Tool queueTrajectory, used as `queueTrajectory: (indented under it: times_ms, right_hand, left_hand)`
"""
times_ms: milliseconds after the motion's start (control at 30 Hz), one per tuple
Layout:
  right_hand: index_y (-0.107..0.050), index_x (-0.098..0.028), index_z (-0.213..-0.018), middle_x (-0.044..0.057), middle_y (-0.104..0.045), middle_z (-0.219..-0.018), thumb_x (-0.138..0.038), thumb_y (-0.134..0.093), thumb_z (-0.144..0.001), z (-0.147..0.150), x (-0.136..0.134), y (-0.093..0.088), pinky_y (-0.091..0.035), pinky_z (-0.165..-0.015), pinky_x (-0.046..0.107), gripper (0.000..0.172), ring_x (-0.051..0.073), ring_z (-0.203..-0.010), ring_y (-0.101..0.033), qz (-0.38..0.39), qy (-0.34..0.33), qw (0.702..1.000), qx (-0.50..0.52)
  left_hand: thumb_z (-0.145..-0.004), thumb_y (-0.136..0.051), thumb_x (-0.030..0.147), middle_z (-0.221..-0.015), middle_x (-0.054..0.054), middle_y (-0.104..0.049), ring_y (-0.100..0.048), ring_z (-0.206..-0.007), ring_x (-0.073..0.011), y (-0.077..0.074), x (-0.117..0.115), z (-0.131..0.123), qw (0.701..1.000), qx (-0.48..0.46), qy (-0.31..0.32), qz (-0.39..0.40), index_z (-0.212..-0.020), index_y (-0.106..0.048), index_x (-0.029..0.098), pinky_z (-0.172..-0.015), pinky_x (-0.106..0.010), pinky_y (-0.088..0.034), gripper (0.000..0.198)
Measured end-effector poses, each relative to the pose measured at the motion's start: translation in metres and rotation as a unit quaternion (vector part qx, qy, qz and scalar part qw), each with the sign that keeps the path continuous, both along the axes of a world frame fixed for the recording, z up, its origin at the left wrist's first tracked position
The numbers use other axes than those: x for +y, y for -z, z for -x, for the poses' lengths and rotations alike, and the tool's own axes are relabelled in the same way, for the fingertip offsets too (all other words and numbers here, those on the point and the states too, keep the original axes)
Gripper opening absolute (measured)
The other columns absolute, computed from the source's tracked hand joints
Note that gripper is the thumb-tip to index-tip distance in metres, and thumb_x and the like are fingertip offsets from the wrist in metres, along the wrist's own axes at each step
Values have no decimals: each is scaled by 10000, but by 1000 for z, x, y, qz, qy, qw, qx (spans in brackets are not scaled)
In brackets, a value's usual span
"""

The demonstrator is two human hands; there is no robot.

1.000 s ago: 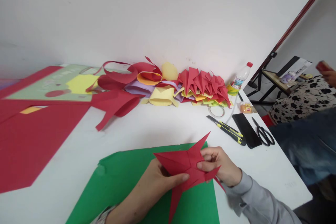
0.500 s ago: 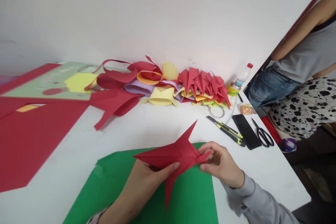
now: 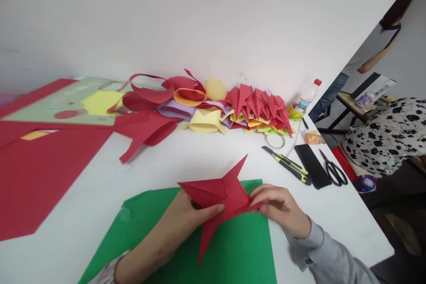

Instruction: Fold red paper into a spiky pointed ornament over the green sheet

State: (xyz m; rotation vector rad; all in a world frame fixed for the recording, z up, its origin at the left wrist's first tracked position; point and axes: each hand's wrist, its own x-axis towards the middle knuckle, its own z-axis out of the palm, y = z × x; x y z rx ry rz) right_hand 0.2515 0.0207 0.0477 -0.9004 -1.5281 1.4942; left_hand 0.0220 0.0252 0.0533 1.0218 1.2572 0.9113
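A folded red paper figure [image 3: 229, 193] with several pointed arms is held between my two hands above a green paper sheet [image 3: 246, 248]. My left hand [image 3: 191, 217] grips its left part, thumb on top and the other fingers underneath. With fingertips pinched together, my right hand [image 3: 279, 206] holds the point at the figure's right end. Part of that point is hidden behind the fingers.
Against the wall lie folded red paper figures [image 3: 256, 102], curled paper shapes [image 3: 146, 131] and a bottle [image 3: 304, 100]. To the right are a utility knife [image 3: 288, 166], a black phone [image 3: 312, 166], scissors [image 3: 334, 173] and tape [image 3: 274, 140]. Large red sheets [image 3: 49, 177] cover the left. Two people are beyond the table.
The red figure has tilted slightly in my hands, its lower point swinging left. My right fingers have closed further along the right point. A person in the background has moved farther away.
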Motion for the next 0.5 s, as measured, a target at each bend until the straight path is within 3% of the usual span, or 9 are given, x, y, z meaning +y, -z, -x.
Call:
queueTrajectory:
  times_ms: [100,200,333,500]
  right_hand:
    - [-694,-169,-992,62,-698,-873,-472,-677,-810,5,1,9,-534,-580,289,354,183,-665,-704,143,-8,986,90]
    - [-569,-191,-1069,1,-698,-742,-470,-783,-705,13,3,23,-514,-475,247,506,145,-506,-663,234,38,968,83]
    - [-453,-216,-964,-101,-606,-527,-372,-895,-518,24,3,36,-440,-374,186,647,106,-388,-554,236,80,968,30]
    - [-383,-246,-893,-128,-560,-489,-285,-789,-613,37,-7,39,-366,-338,163,494,87,-351,-488,158,195,966,-58]
  left_hand:
    - [-567,-814,339,-881,-64,-805,-728,-850,-333,1,8,7,998,-7,65,25,-822,-763,208,-747,-405,-576,291]
    - [-565,-792,279,-890,-51,-804,-728,-850,-319,2,14,11,992,-33,117,42,-839,-759,207,-744,-389,-568,286]
    - [-551,-768,213,-866,-48,-793,-721,-859,-303,6,22,11,988,-21,154,18,-866,-724,183,-747,-379,-560,319]
    - [-594,-711,227,-916,-69,-741,-707,-728,-249,25,32,11,992,51,75,-86,-1270,-509,142,-648,-392,-582,710]
